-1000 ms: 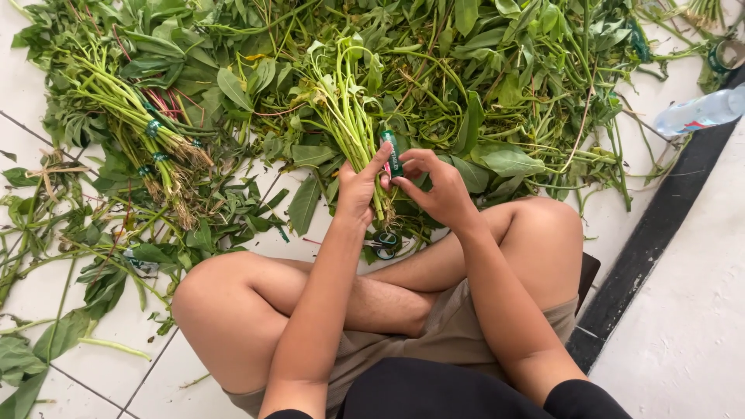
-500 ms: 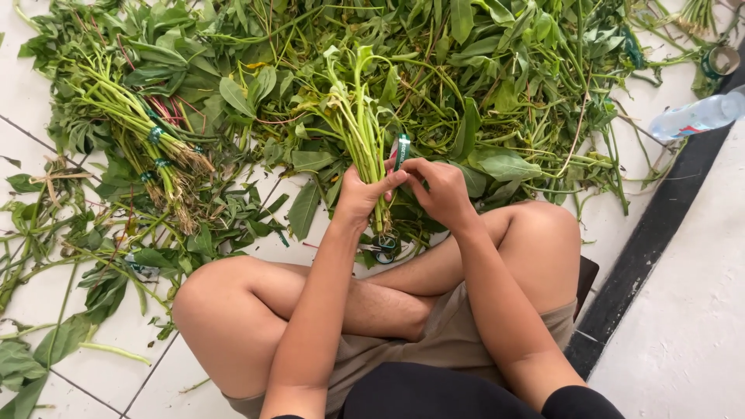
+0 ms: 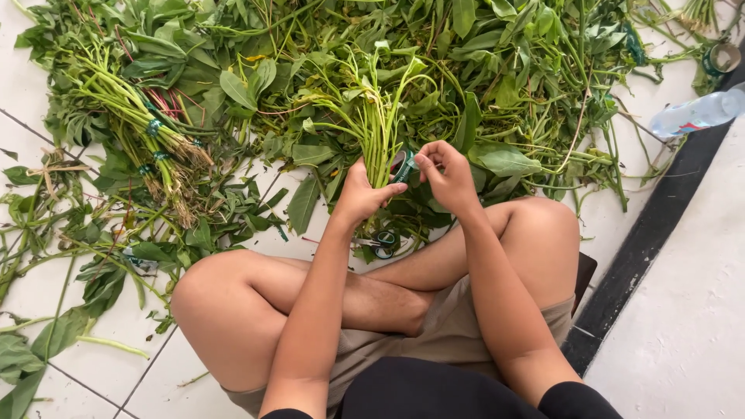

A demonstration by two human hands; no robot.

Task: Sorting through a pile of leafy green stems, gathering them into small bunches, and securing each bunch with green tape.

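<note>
Our left hand point(image 3: 361, 194) grips the stem bunch point(image 3: 372, 116); right hand point(image 3: 448, 174) pinches green tape point(image 3: 403, 167) beside it, which may slip if slack

White tiled floor under a heap of cut greens

The tiled floor point(image 3: 93, 326) carries a wide pile of leafy stems point(image 3: 497, 77) just beyond the left hand point(image 3: 361, 194) and right hand point(image 3: 450, 174); tied bundles point(image 3: 147, 132) lie well to the left of the left hand, a clear plastic bottle point(image 3: 694, 115) far right of the right hand, and loose leaves point(image 3: 46, 341) scattered nearer, lower left.
</note>
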